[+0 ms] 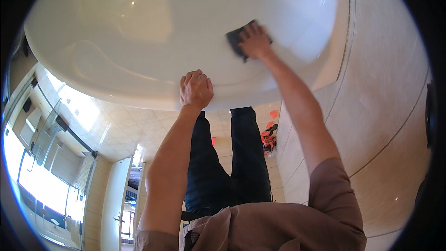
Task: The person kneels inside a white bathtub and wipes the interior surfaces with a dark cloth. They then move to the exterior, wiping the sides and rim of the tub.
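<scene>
A large white bathtub [209,52] with a glossy curved inside fills the upper part of the view. On its near rim rests my left hand [197,89], fingers curled over the edge, with no object seen in it. My right hand [255,40] lies spread on a dark cloth [235,42], pressed against the tub's inner surface right of the middle. Hand and cloth look slightly blurred. The cloth's part beneath the palm is hidden.
A tiled wall [379,76] runs along the right side. Orange and black items [268,139] lie on the tiled floor beside my legs. At the left are a glass shower panel [47,136] and a white door [115,202] standing ajar.
</scene>
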